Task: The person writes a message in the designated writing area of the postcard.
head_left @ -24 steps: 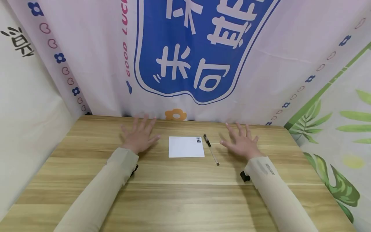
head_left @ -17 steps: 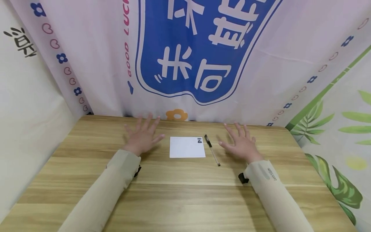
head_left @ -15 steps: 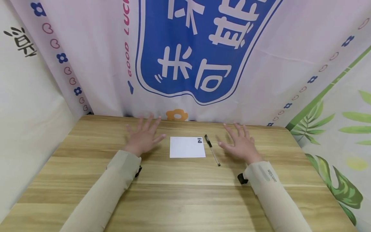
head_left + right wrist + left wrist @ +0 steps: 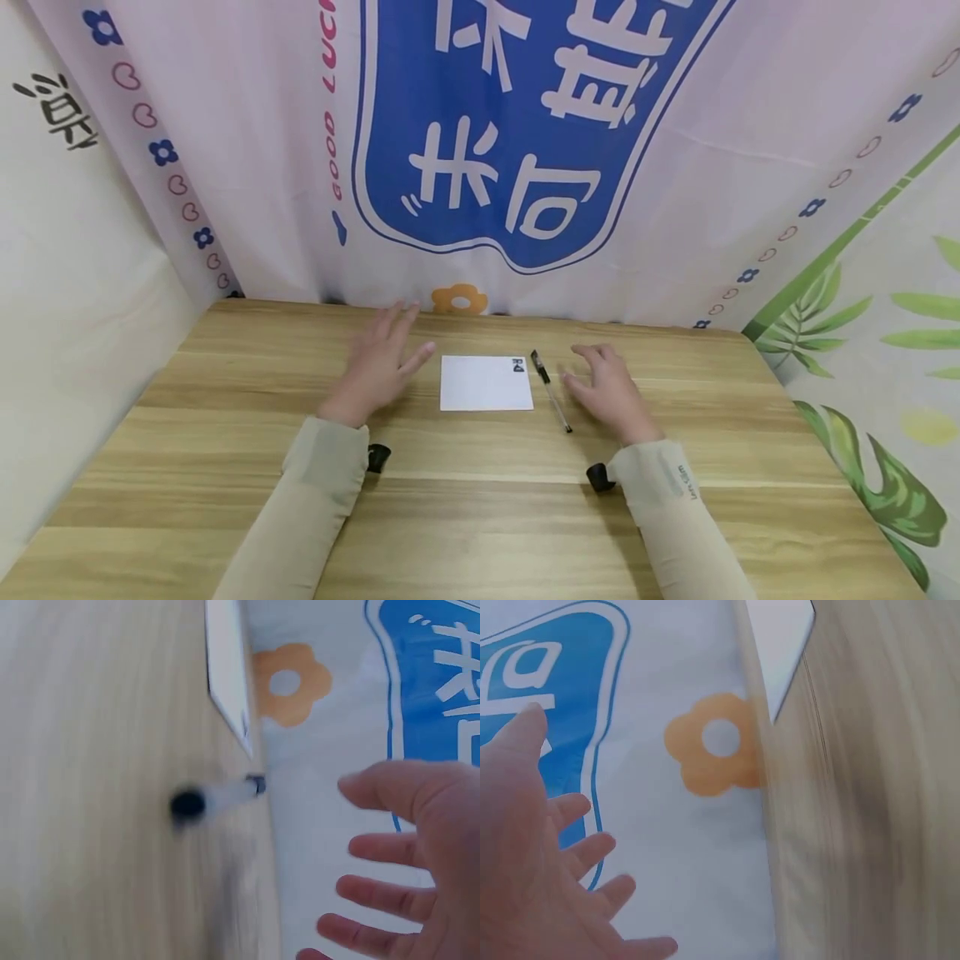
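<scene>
A white card (image 4: 483, 385) with a small black printed mark in its top right corner lies on the wooden table. Beside its right edge lies a pen (image 4: 551, 392) with a black cap and a clear barrel, slanting toward the front. My left hand (image 4: 377, 364) is over the table left of the card, fingers spread, thumb pointing toward the card. To the right of the pen is my right hand (image 4: 609, 393), its fingers relaxed and thumb near the barrel. Both hands hold nothing. The right wrist view shows the pen (image 4: 217, 799) end-on, apart from the fingers.
The wooden table (image 4: 480, 525) ends at the back against a hanging cloth (image 4: 285, 233) with a blue printed panel and an orange flower. Printed leaves cover the cloth on the right side (image 4: 847, 350). Black camera mounts (image 4: 600, 477) sit at both wrists.
My right hand has moved toward the pen and nearer the front, its fingers less spread. My left hand has turned and shifted slightly right toward the card. Card and pen stay put.
</scene>
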Action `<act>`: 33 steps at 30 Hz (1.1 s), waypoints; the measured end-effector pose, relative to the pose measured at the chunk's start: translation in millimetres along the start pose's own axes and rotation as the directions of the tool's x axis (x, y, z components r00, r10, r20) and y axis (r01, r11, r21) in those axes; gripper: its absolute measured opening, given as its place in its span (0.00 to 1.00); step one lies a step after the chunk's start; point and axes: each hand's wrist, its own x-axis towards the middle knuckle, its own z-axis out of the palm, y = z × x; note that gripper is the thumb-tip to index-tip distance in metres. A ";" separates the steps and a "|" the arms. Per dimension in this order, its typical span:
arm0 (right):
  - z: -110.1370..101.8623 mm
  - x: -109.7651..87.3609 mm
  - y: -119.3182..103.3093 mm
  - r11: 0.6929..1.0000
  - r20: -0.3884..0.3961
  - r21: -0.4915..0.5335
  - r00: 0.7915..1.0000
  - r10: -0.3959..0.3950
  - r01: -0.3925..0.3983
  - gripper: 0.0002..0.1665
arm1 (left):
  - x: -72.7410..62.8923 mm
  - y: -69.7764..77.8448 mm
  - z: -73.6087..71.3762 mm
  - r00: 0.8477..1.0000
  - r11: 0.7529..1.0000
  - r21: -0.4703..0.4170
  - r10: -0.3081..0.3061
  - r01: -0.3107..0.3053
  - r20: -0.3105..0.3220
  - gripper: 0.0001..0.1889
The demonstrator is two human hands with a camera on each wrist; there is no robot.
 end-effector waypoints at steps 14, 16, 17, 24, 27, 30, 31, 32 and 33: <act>22.3 1.6 -17.8 0.970 0.016 0.188 0.988 0.155 -0.156 0.26 | -9.3 17.4 15.0 0.996 0.951 -0.307 0.000 -0.026 -0.084 0.28; 25.4 2.7 -17.7 0.967 0.018 0.188 0.985 0.173 -0.173 0.26 | -9.5 17.2 16.1 0.995 0.947 -0.320 0.010 -0.040 -0.095 0.25; 26.8 3.5 -17.7 0.966 0.019 0.187 0.984 0.180 -0.180 0.25 | -9.3 16.9 16.5 0.995 0.944 -0.325 0.016 -0.048 -0.098 0.24; 33.4 4.1 -19.9 0.963 0.044 0.178 0.980 0.196 -0.200 0.24 | -10.3 13.9 19.5 0.996 0.929 -0.365 0.030 -0.059 -0.084 0.18; 34.7 3.6 -20.4 0.966 0.039 0.162 0.980 0.196 -0.200 0.23 | -11.2 13.5 20.6 0.998 0.921 -0.387 0.022 -0.042 -0.055 0.18; 35.6 3.4 -20.4 0.965 0.040 0.157 0.978 0.205 -0.209 0.22 | -11.8 12.6 22.6 1.000 0.910 -0.414 0.010 -0.015 -0.016 0.17; 35.8 3.2 -20.4 0.965 0.040 0.156 0.977 0.208 -0.211 0.22 | -11.8 12.3 23.3 1.000 0.905 -0.426 0.007 -0.008 -0.002 0.17; 35.8 3.1 -20.6 0.964 0.041 0.156 0.977 0.211 -0.214 0.21 | -11.8 11.8 24.1 1.000 0.900 -0.436 0.005 -0.001 0.009 0.16; 36.0 3.0 -20.5 0.964 0.040 0.155 0.977 0.211 -0.215 0.21 | -11.9 11.1 25.0 1.000 0.897 -0.442 0.007 0.002 0.020 0.16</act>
